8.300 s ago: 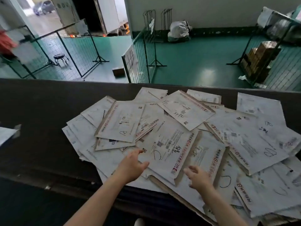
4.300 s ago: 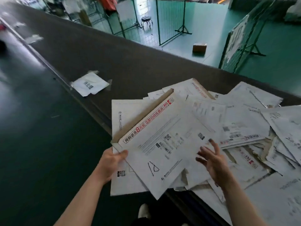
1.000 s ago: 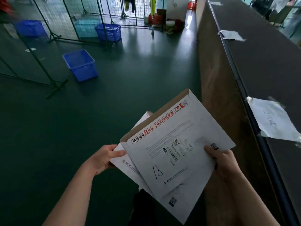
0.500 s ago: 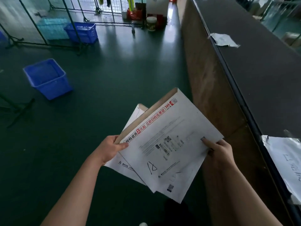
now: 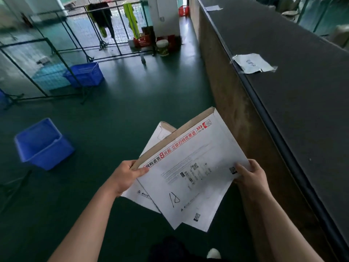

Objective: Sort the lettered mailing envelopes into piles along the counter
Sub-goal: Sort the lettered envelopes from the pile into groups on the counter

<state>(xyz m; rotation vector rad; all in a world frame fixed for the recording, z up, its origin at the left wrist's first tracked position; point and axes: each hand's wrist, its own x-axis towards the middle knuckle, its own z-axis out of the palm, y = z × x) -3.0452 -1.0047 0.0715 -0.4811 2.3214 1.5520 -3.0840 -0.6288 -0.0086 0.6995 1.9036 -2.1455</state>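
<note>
I carry a small stack of white mailing envelopes in front of me, above the green floor. The top one bears a hand-drawn "A" near its lower edge and a red printed strip along its brown flap. My left hand grips the stack's left corner, thumb on top. At the right edge my right hand holds it, thumb over a small code. The long dark counter runs along my right side. A white paper label is taped to its near edge farther ahead.
A blue plastic bin stands on the floor at the left, another blue basket farther back by metal mesh fences. A white bucket and red crates sit at the aisle's far end. A second taped label lies far along the counter.
I have walked further along the counter with the stack. The nearer taped label has passed out of view and the far label has come closer. Both hands keep their hold.
</note>
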